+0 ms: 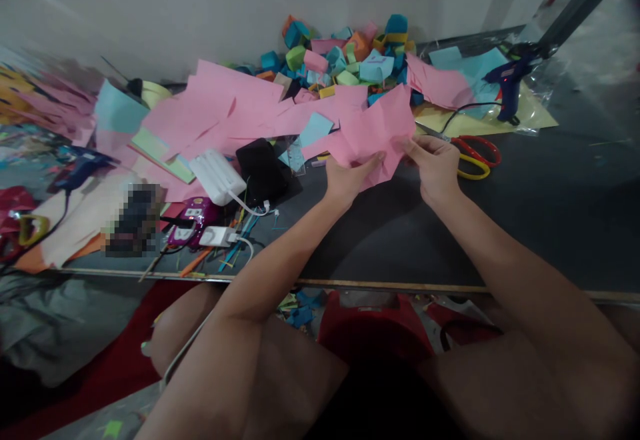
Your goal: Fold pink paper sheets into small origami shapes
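Observation:
A creased piece of pink paper (pixel 376 130) is held up over the dark table between my two hands. My left hand (pixel 350 177) grips its lower left part, thumb lying across the front and fingers hidden behind. At the right edge of the paper, my right hand (pixel 434 163) pinches it between thumb and fingertips. Just beyond the right hand lie scissors (pixel 475 157) with red and yellow handles. Behind the held sheet, more pink paper (pixel 235 103) is spread over the table.
Small folded paper pieces in several colours (pixel 345 60) are heaped by the wall. A dark blue glue gun (pixel 510 87) stands at the back right, another glue gun (pixel 83 167) at the left. A white power bank (pixel 217 177), black phone (pixel 261 168) and purple power strip (pixel 193 223) sit left of my hands.

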### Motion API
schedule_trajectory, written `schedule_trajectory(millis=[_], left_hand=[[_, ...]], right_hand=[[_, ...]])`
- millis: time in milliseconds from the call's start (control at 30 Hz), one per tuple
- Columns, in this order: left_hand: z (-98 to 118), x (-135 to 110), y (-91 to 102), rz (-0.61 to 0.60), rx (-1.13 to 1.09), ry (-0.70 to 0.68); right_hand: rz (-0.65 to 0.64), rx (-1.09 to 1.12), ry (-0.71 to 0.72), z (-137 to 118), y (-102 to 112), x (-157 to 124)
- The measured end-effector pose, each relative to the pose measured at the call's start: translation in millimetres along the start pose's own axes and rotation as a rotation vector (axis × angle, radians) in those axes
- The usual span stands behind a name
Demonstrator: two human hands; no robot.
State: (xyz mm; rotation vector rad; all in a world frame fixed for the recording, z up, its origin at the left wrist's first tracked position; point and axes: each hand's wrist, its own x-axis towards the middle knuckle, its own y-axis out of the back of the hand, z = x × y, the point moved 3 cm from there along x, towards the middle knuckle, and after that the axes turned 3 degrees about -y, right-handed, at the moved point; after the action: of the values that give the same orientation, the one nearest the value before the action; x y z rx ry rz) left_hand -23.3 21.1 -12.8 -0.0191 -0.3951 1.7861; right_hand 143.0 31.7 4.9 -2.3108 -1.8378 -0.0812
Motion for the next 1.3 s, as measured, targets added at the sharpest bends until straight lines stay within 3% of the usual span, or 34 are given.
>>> schedule_trajectory(millis=[267,533,700,933,1067,1167,1233,1300], left_hand=[[0,3,-0.9,-0.026,0.009,-0.08],[4,4,0.5,-0.025,-0.002,-0.007],[4,4,-0.7,-0.08,-0.022,0.033],[7,2,-1.6,-0.126,0.027,0.041],[9,4,-1.3,-0.126,0.029,0.047],[3,8,2.2,-0.117,0.059,0.108],[-2,12,5.5,-0.137,0.15,0.171],[-6,15,8.7,-0.177,0.352,0.207]], right_hand=[[-0.008,-0.03,0.008,-1,1,-1],[-0.091,-0.009,-0.046,4,5,4],[-0.07,-0.12,0.002,-4,5,2],[-0.156,-0.27,-0.01,-6,0,-2],[-0.151,-0.293,-0.088,-7,0,-2],[-0.206,-0.287,-0.239,-5,1,-1],[-0.228,-0.334,-0.336,-3,5,1],[-0.25,-0.496,-0.324,-2,9,3]])
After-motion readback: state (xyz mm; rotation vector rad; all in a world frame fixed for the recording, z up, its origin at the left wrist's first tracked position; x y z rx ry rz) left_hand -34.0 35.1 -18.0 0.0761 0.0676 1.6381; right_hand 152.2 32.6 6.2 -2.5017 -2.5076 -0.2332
